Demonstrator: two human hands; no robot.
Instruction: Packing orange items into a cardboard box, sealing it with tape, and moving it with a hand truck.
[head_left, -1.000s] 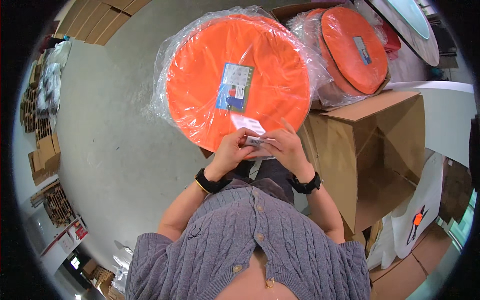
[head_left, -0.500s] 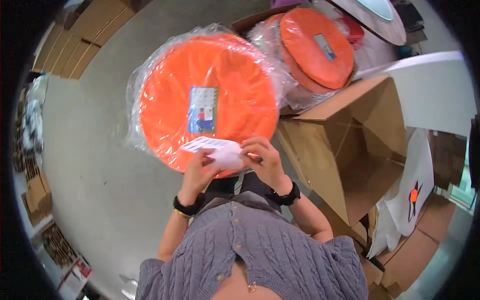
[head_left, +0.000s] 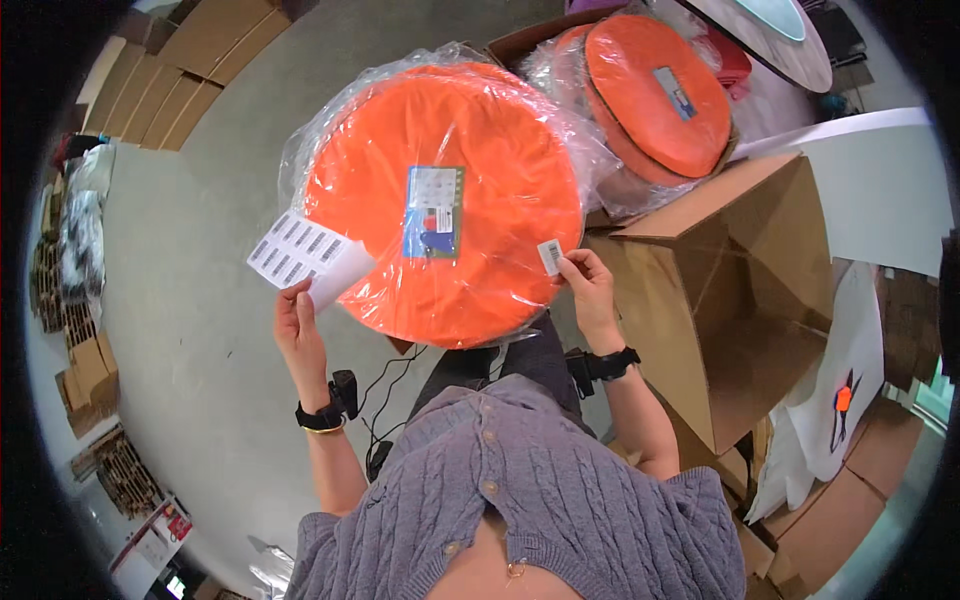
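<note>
at the left of centre in the frame, the person's left hand [head_left: 300, 335] pinches a label sheet [head_left: 295, 250] between thumb and fingers, the sheet slanting over the left edge of a large orange disc [head_left: 505, 205]. right of centre, the right hand [head_left: 590, 295] grips a small white label [head_left: 550, 257] by its lower corner, above the disc's lower right; whether it touches cannot be told. the disc, in clear plastic wrap [head_left: 292, 180], fills the upper middle, a printed card [head_left: 433, 212] near its centre. an open cardboard box [head_left: 755, 310] stands at the right
</note>
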